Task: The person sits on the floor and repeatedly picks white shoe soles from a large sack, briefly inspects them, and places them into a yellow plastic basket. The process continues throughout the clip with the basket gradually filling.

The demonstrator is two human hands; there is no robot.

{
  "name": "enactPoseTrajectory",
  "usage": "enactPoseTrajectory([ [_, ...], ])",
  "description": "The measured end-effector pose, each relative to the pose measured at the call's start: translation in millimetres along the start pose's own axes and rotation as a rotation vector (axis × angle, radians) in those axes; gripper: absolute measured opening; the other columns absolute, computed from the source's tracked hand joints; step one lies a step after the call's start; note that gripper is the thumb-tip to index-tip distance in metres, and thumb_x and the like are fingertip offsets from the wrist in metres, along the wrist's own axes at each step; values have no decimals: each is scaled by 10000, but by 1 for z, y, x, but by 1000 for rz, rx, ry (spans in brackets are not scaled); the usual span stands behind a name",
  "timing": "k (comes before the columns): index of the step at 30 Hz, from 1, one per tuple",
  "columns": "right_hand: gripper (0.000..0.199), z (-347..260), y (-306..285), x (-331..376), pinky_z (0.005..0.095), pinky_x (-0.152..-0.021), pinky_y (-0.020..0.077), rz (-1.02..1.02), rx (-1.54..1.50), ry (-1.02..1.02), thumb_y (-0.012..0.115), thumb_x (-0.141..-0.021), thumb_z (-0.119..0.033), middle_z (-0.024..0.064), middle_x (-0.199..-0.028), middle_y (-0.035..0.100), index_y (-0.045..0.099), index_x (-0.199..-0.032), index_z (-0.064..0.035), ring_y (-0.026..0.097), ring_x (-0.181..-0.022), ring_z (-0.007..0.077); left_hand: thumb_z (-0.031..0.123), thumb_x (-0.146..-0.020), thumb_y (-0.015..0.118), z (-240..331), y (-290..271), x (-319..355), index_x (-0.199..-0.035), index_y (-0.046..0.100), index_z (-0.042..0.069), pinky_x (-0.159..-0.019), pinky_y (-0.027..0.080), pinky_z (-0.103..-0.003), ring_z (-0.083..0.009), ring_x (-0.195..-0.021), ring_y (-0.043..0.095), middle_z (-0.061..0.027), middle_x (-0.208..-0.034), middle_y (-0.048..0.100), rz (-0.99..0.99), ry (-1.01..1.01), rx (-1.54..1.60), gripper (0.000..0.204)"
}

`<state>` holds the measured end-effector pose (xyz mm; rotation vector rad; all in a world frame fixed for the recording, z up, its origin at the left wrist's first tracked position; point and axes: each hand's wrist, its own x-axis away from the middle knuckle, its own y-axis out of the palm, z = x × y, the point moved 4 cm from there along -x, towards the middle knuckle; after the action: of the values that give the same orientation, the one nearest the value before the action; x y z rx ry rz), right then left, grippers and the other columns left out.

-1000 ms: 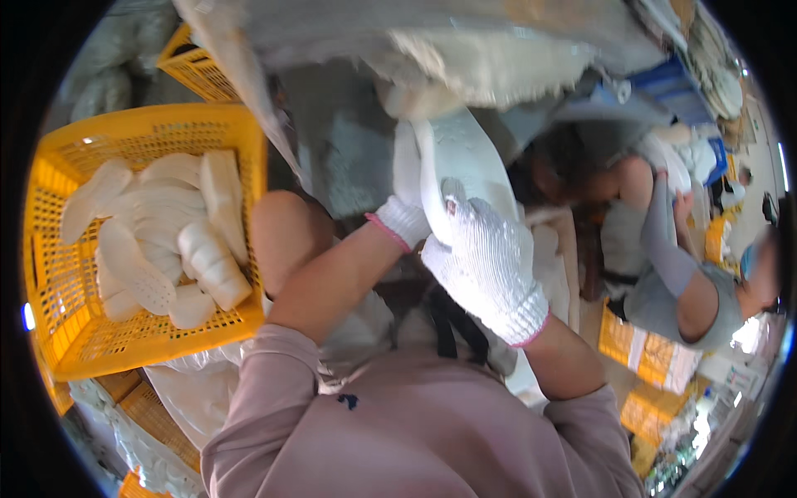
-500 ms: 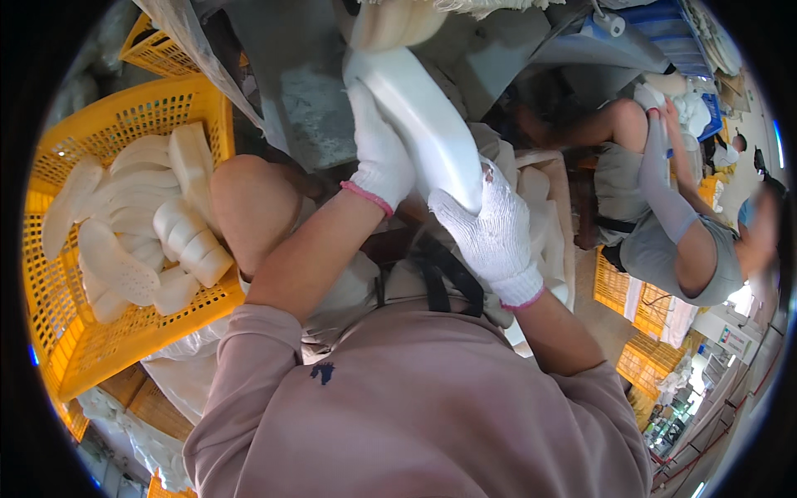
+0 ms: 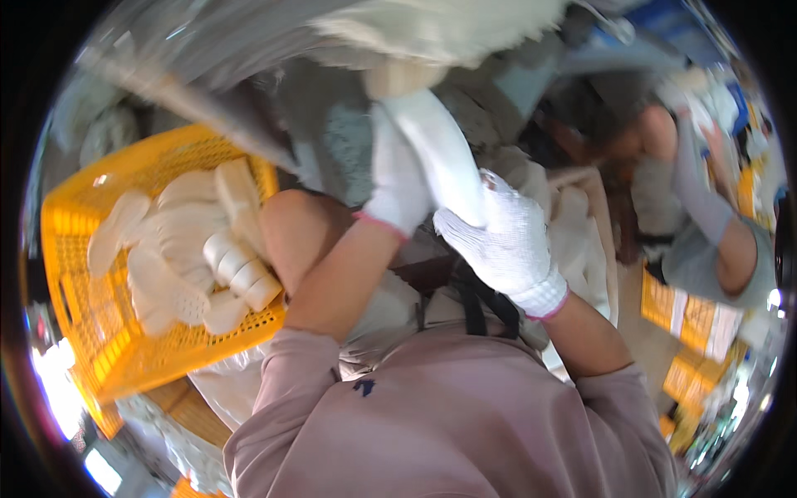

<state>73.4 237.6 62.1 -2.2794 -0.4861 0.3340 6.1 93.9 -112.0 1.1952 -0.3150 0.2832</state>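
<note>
A long, smooth, curved white piece [image 3: 442, 153] slants across the middle, its far end against or just under a cream rounded part [image 3: 403, 80]. I cannot tell whether they touch. My left hand [image 3: 400, 178], in a white knit glove with a pink cuff, is closed along the left side of the piece; its fingertips are blurred. My right hand [image 3: 508, 241], in a matching glove with a worn, dark-stained spot near the fingertips, is wrapped round the near end. Above hangs a frayed, cream fibrous edge [image 3: 448, 31], smeared by motion.
At left a yellow perforated basket [image 3: 108, 369] holds several off-white curved and sole-shaped pieces [image 3: 170, 286]. A cloth-lined container [image 3: 610, 249] with more white pieces stands right of my lap. A person in grey [image 3: 714, 257] sits farther right, near yellow crates [image 3: 689, 319].
The whole view has shifted, so basket, lap and co-worker appear farther right and lower. Both hands still hold the white piece. More of the frayed cream edge shows above.
</note>
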Motion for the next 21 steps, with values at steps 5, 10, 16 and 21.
enactPoseTrajectory([
  [5, 410, 40, -7, 39, 343, -835, 593, 92, -1213, 636, 818, -920, -155, 99, -1063, 781, 704, -1267, 32, 734, -940, 158, 449, -1148, 453, 33, 44, 26, -1484, 563, 53, -1167, 450, -397, -278, -1320, 590, -119, -1471, 622, -44, 180, -104, 530],
  [10, 402, 93, -21, 117, 328, -827, 571, 357, -846, 583, 804, -929, -234, 90, -1053, 783, 735, -1220, 35, 718, -902, 172, 513, -1115, 506, 19, 27, 30, -1532, 532, 39, -918, 589, -418, -272, -1129, 684, -173, -1365, 660, -70, -114, -562, 632],
  [16, 614, 288, -3, 210, 354, -950, 554, 626, -618, 1190, 526, -1103, -518, 199, -1250, 748, 660, -1391, 6, 724, -1087, 261, 495, -1120, 506, 6, 11, 23, -1489, 525, 20, -751, 634, -341, -210, -849, 715, -124, -1074, 704, 187, -274, -958, 601],
  [21, 591, 395, 30, 139, 395, -831, 563, -257, 46, 938, 492, -1109, -496, 231, -1181, 739, 656, -1353, 16, 731, -1014, 310, 193, -1088, 593, 24, 62, 101, -1222, 705, 13, -840, 598, -417, -267, -937, 734, -149, -1074, 747, -680, 805, -1679, 251],
])
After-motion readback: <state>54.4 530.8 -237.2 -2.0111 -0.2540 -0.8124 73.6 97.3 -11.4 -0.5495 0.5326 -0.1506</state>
